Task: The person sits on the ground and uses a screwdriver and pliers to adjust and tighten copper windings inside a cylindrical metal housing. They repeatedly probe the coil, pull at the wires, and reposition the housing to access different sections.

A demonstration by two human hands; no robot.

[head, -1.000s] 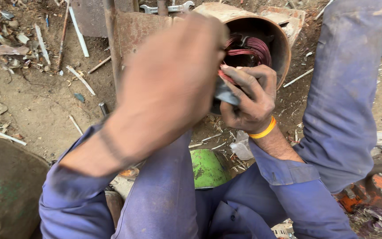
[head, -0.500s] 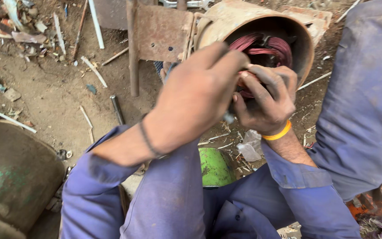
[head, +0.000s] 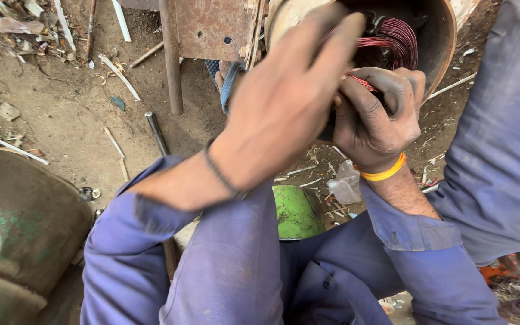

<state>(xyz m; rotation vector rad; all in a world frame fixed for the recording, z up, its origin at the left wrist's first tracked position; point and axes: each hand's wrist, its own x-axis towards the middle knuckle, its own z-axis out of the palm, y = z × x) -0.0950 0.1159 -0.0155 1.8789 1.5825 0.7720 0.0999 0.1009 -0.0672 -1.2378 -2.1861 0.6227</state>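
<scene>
Motor housing (head: pixel 434 42): rusted metal, rough, matt. Windings (head: pixel 392 42): glossy reddish copper wire. Bracket plate (head: pixel 212 27): corroded steel. Sleeves (head: pixel 151 253): matt blue cloth. Ground (head: pixel 61 108): dry dirt.

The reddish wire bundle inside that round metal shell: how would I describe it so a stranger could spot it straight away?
Start at the big rusty round housing at the top of the view, open toward the camera. Just inside its mouth, above the right hand and beside the left hand, sits the copper wire coil. Its glossy reddish strands, bunched in loops, stand out from the dull brown metal around it.
</scene>
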